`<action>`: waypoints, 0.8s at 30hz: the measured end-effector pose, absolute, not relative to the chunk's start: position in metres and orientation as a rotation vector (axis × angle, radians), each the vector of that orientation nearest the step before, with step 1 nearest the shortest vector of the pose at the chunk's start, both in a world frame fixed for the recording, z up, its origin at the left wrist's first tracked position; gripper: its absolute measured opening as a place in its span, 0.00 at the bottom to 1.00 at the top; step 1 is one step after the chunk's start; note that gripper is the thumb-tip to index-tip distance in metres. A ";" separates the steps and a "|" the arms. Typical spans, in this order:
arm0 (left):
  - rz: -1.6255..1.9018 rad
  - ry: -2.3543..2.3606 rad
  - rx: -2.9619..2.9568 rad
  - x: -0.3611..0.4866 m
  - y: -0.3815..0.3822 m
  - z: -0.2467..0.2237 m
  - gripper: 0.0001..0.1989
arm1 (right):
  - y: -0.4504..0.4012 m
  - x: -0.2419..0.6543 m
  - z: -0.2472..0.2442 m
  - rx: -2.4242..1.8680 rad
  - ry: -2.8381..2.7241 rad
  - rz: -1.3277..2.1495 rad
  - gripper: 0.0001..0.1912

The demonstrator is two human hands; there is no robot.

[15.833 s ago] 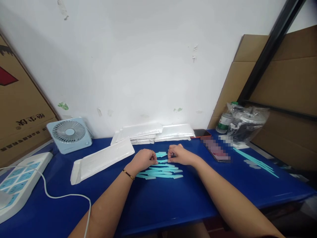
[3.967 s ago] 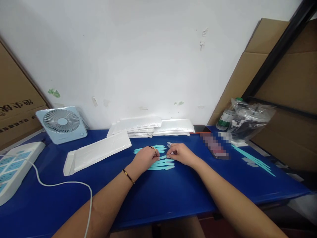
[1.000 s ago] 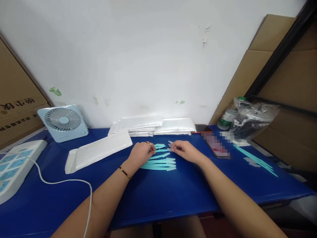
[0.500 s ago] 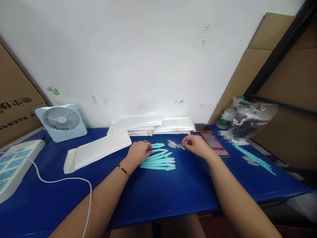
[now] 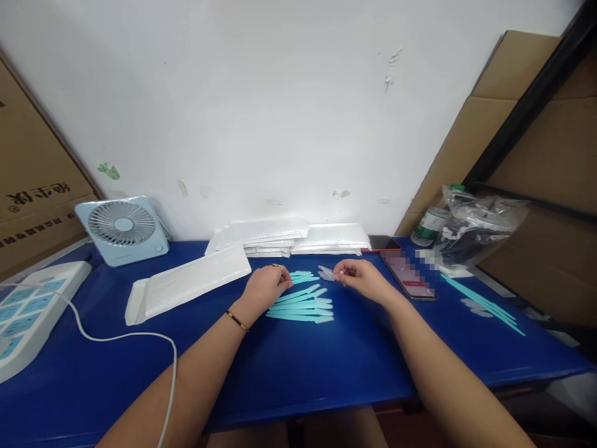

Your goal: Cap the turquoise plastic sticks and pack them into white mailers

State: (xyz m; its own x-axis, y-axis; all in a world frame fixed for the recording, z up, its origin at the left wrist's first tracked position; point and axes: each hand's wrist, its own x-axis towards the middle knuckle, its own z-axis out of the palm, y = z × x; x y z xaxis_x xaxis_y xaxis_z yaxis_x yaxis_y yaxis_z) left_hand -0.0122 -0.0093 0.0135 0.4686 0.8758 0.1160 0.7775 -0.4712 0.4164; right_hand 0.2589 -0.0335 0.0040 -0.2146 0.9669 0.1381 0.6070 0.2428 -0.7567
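Note:
Several slim turquoise sticks, which look like eyebrow razors (image 5: 301,306), lie fanned out on the blue table (image 5: 326,367), their paler ends pointing right. At the far end of this row my left hand (image 5: 267,287) has its fingers closed on one razor. My right hand (image 5: 362,279) is pinched at the edge of a small group of clear plastic caps (image 5: 325,272). A cap seems to be between its thumb and finger, mostly hidden by them. The two hands are apart, with the razors' tips and the caps between them.
White padded mailers (image 5: 261,233) are stacked by the wall; another mailer (image 5: 191,283) lies front left. A fan (image 5: 124,230), a power strip (image 5: 41,305) and a white cable (image 5: 116,338) are left. Phones (image 5: 410,277), a bottle (image 5: 428,225) and more razors (image 5: 485,303) are right.
My right hand has moved slightly left, onto the clear caps. The left hand stays by the far razors. The whole view has shifted a little.

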 end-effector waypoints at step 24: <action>0.326 1.227 2.469 -0.003 -0.016 0.012 0.08 | -0.042 0.232 0.008 -1.329 -2.088 0.921 0.10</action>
